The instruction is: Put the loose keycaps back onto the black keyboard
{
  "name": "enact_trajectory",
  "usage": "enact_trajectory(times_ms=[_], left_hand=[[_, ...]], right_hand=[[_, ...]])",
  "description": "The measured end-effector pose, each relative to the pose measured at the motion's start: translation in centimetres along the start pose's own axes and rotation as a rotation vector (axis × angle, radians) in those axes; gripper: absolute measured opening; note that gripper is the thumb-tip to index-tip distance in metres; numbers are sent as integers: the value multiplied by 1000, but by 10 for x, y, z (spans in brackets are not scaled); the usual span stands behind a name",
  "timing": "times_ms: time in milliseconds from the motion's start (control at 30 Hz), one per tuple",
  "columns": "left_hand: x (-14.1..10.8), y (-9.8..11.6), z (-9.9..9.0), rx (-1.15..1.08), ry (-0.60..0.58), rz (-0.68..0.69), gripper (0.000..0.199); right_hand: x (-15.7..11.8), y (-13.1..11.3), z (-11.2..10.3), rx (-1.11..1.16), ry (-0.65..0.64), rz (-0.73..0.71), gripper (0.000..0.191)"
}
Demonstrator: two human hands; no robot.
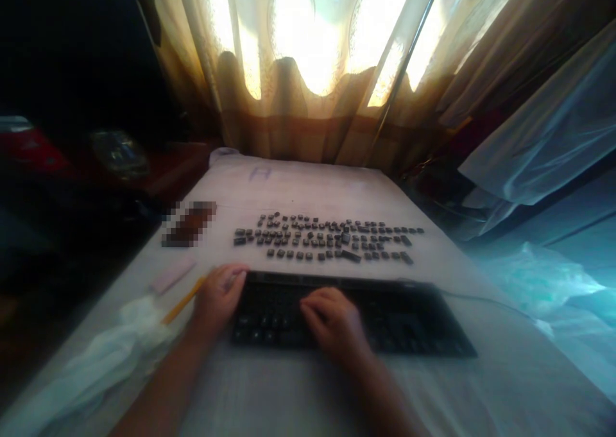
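Note:
A black computer keyboard (399,318) lies on the white-covered surface in front of me. Some keys show at its lower left, while much of the rest looks dark and bare. My left hand (219,299) grips the keyboard's left end near its far corner. Over the left-centre part of the keyboard, my right hand (334,321) has its thumb and fingertips pinched together. Anything between those fingertips is too small or hidden to make out. Beyond the keyboard, loose black keycaps (321,257) are spread in uneven rows.
Left of my left hand lie a yellow stick-like tool (183,301), a pinkish flat block (173,276) and a crumpled whitish plastic bag (110,353). A blurred-out brown item (190,224) sits farther back. The keyboard's cable (486,301) runs right. Curtains (298,122) hang behind.

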State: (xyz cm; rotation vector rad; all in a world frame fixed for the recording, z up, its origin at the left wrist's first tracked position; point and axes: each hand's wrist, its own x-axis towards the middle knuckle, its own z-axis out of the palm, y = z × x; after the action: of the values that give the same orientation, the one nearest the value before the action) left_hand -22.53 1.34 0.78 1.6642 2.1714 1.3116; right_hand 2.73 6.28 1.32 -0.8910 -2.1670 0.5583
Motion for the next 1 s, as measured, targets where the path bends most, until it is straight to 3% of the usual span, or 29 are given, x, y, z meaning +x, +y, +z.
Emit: enact_trajectory(times_ms=[333,567,800,1000], left_hand=[[3,-6,2,-16,-4,-45,30],[3,-6,6,-41,-4,-34,30],[5,-7,7,-61,5,-34,32],[5,-6,6,-72,5,-25,29]], right_hand=[[3,-3,-7,-47,-54,16,17],[41,-12,-20,-224,-191,27,15],[100,-9,10,-456,-311,2,22],[128,-6,36,-518,-365,-9,23]])
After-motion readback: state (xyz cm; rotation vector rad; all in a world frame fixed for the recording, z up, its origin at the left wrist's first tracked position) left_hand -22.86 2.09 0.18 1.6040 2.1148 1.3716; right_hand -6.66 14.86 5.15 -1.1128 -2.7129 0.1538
